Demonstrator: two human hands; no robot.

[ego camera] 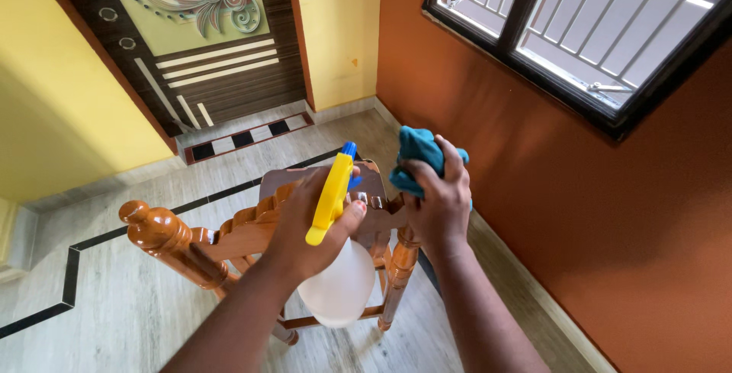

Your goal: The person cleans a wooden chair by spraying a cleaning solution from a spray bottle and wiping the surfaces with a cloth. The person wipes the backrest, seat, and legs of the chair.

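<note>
1. Two hands showing in the head view, both held above a carved wooden chair [229, 240] standing on the pale tiled floor [114, 304].
2. Left hand [309, 224] clenching round the neck of a spray bottle [339, 285], fingers wrapping the yellow trigger head [329, 199], blue nozzle [349, 150] pointing away from the camera.
3. Hanging below that hand, the bottle's white translucent body, overlapping the chair's front right leg [393, 281] in the picture; touching or not, impossible to tell.
4. Right hand [441, 205] grasping a bunched teal cloth [418, 156], cloth sticking up above the fingers, just beside the chair seat's far right corner [374, 171].
5. Sitting near the left edge of the chair, a rounded wooden knob [145, 220] topping the turned backrest post.
6. Rising on the right, an orange wall [579, 213] with a dark-framed barred window [595, 30].
7. Standing beyond the chair, a dark patterned door [213, 53] set between yellow walls [53, 114].
</note>
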